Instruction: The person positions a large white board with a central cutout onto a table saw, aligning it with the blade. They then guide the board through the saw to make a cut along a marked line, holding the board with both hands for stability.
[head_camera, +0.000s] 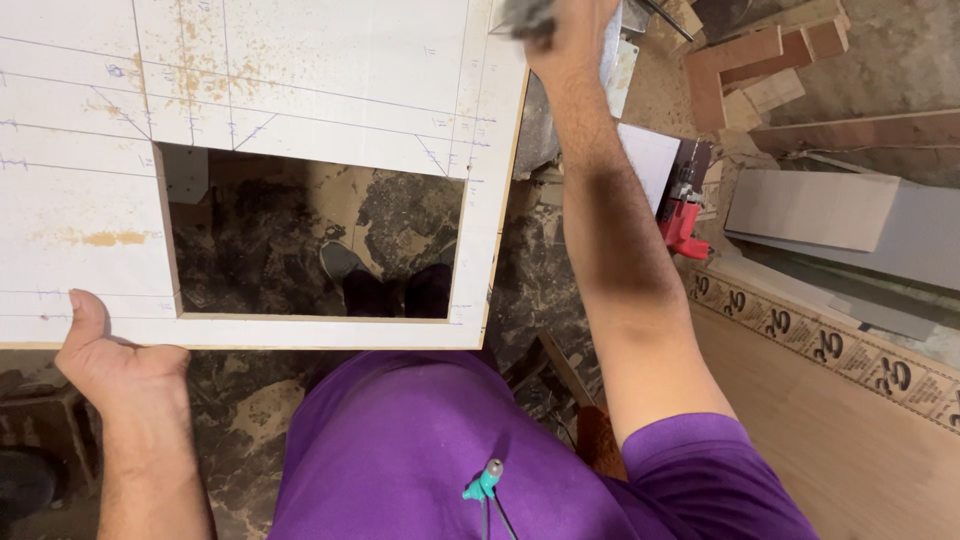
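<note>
Nearby, the left hand (115, 355) is gripping the near edge of the white board (300, 80), thumb on top. Far right, the right hand (570, 25) is closing its fingers around a blurred grey object (528, 15).

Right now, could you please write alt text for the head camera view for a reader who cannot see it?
Seen from above, a person's left hand grips the near edge of a white board with a rectangular cut-out, pencil lines marked across it. The right hand reaches past its far corner, blurred, holding something grey. Wood offcuts and a red tool lie right.
</note>
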